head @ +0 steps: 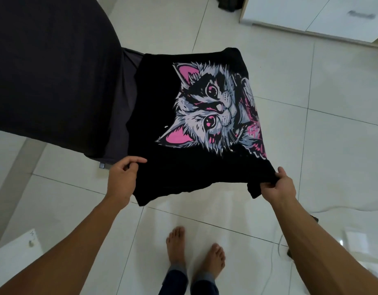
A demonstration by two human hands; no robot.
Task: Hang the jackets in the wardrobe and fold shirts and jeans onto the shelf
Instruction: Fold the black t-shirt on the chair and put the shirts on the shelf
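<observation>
the black shirt (196,116) (cat print up) spreads mid-frame, stretched away from both grips. the left hand (122,179) pinches its near-left edge, the right hand (277,186) clutches the bunched near-right corner. its far-left edge meets a dark gray cloth (56,67) at upper left; bare tiled floor (311,135) lies right and below.

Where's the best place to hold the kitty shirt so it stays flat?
By its two near corners, from the person's side. The black cat T-shirt hangs spread between the left hand and right hand, each pinching a corner, so the print stays open.
</observation>
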